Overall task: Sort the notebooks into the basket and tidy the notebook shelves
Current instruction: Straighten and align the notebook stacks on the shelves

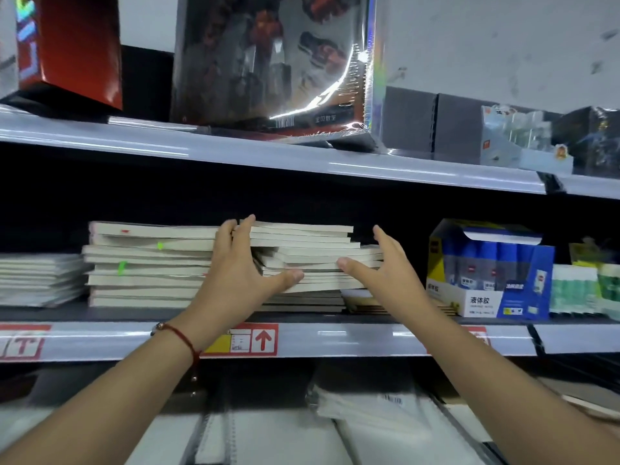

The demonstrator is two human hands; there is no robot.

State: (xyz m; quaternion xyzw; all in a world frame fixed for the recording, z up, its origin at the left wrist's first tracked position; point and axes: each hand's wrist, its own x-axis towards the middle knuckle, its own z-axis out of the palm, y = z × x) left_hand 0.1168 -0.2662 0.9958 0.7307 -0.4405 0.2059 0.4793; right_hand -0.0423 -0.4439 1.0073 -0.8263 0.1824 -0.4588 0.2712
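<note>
Shop shelving [335, 340] holds our crooked stack of white paper notebooks [312, 260]; left hand [241, 273] grips it, right hand [385, 266] flat alongside; tidying unfinished.

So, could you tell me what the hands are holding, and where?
The left hand grips the middle notebook stack at its left end, thumb under several notebooks. The right hand touches its right side, open.
</note>
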